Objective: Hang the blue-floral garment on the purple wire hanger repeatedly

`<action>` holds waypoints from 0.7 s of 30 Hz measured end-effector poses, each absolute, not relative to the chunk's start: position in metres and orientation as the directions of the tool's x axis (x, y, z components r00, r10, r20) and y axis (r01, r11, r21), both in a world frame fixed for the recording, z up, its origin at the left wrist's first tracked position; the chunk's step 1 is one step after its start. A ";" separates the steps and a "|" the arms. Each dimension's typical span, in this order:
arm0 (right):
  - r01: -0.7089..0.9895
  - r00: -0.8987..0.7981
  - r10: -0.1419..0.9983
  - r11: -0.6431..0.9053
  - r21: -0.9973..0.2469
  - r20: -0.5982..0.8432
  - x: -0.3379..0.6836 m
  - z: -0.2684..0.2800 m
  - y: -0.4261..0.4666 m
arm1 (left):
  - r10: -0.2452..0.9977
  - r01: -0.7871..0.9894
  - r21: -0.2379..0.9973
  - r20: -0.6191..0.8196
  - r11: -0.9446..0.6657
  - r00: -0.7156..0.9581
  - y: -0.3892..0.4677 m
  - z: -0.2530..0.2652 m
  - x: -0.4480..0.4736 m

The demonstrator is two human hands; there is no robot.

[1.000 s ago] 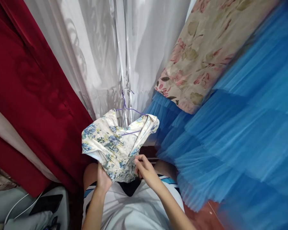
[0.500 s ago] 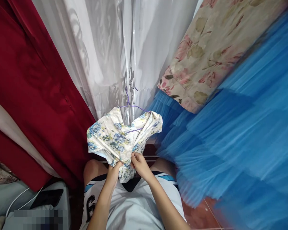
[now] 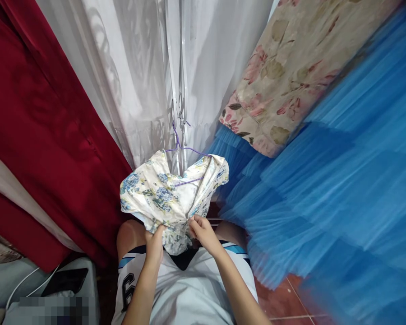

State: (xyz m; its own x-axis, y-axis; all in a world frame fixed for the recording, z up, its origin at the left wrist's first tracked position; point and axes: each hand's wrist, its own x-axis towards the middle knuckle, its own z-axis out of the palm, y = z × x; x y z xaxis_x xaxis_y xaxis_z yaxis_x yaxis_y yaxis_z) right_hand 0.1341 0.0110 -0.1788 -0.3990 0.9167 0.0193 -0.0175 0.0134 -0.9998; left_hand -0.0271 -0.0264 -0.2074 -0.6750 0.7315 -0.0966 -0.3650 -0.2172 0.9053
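A short-sleeved cream blouse (image 3: 155,185) with a blue floral print hangs on a purple wire hanger (image 3: 189,149), just above my lap. The hanger's hook sits among white straps (image 3: 183,72) in front of the curtain. My left hand (image 3: 155,241) is closed on the lower left part of the blouse, thumb on top. With its fingers pinched, my right hand (image 3: 202,229) grips the front edge near the middle. The neckline gapes, showing the pale inside and the hanger's lower bar. The blouse's lower end lies bunched between my hands.
White curtains (image 3: 216,54) hang ahead and a red curtain (image 3: 47,135) to the left. On the right are a floral cloth (image 3: 267,90) and blue layered tulle (image 3: 318,180). A dark phone-like object (image 3: 66,280) lies on a grey plastic surface (image 3: 92,289) at lower left.
My hands have moved slightly apart, the left one leftward and the right one a little rightward. The blouse front is spread wider. Both hands still hold it.
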 end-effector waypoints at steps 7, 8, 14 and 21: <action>0.007 -0.372 0.928 0.004 -1.000 0.001 0.133 -0.187 0.018 | 0.451 0.212 0.901 0.379 -0.377 -0.808 -0.033 -0.213 -0.034; 0.012 -0.363 0.932 -0.003 -1.000 -0.008 0.131 -0.190 0.019 | 0.473 0.258 0.892 0.420 -0.370 -0.775 -0.034 -0.212 -0.029; 0.064 -0.358 0.931 -0.051 -0.997 -0.071 0.124 -0.213 0.024 | 0.718 0.334 0.888 0.453 -0.315 -0.528 -0.004 -0.213 -0.015; 0.096 -0.385 0.920 -0.044 -0.994 -0.078 0.125 -0.216 0.023 | 0.804 0.381 0.910 0.345 -0.161 -0.484 0.052 -0.226 -0.008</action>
